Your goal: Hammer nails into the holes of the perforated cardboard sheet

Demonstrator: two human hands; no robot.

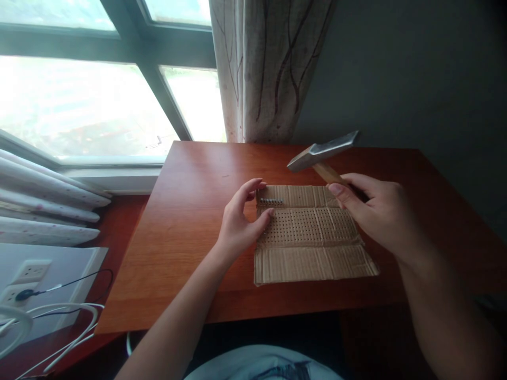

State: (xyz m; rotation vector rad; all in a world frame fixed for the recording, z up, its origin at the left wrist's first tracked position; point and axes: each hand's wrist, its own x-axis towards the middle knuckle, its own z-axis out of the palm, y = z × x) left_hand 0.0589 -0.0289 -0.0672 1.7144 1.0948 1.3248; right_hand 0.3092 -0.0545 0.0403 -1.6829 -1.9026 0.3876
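Note:
A flat piece of brown cardboard (pixel 312 253) with a grid of small holes lies on the reddish wooden table (pixel 186 232). A short row of nails (pixel 271 201) stands in its top left corner. My left hand (pixel 241 219) rests at the cardboard's left edge, thumb and forefinger curved round that corner beside the nails, holding nothing that I can see. My right hand (pixel 376 208) is closed on the wooden handle of a hammer (pixel 322 153), whose metal head hangs above the cardboard's far edge.
A window (pixel 91 100) and a patterned curtain (pixel 269 68) stand behind the table, a dark wall to the right. To the left are folded bedding, a wall socket (pixel 29 272) and white cables (pixel 59 316). My lap shows below the table's near edge.

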